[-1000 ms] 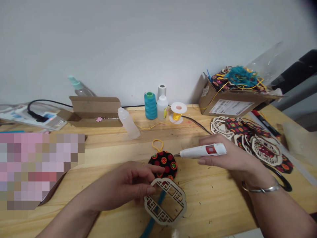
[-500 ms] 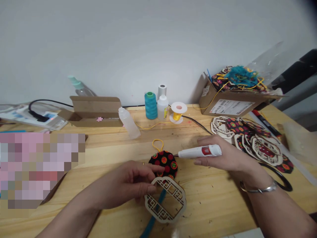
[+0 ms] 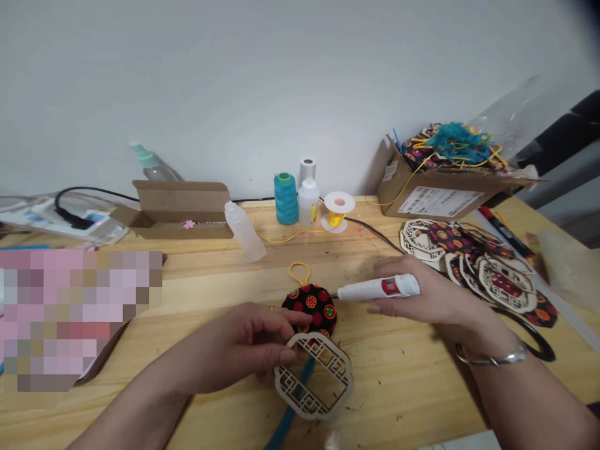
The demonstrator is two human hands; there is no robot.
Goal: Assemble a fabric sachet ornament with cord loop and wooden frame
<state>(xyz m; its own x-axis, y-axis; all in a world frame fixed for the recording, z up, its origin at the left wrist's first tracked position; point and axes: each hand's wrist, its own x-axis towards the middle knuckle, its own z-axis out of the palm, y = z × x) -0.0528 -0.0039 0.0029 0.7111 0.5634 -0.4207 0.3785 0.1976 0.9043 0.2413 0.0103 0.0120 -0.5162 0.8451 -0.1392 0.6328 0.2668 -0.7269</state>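
My left hand (image 3: pixel 253 340) pinches the edge of a pale wooden fretwork frame (image 3: pixel 344 384), with its index finger stretched over a black patterned fabric disc (image 3: pixel 307 306). The disc has a yellow cord loop (image 3: pixel 299 273) at its top, and the frame overlaps its lower edge. A teal tassel (image 3: pixel 285 428) runs beneath the frame. In my right hand (image 3: pixel 417 290) is a white, pen-shaped soldering iron (image 3: pixel 360 289) with a red part on its side. Its thin dark tip is at the disc's right edge; whether it touches cannot be made out.
Several fretwork frames and fabric pieces (image 3: pixel 504 284) lie at the right, before a full cardboard box (image 3: pixel 394 184). Along the wall stand a teal thread cone (image 3: pixel 286 203), a yellow cord spool (image 3: pixel 339 203), a squeeze bottle (image 3: pixel 246 234) and an open carton (image 3: pixel 182 200). A pixelated area covers the left.
Almost nothing differs. Both hands, the disc and the soldering iron keep their places, with only a very slight shift of the view.
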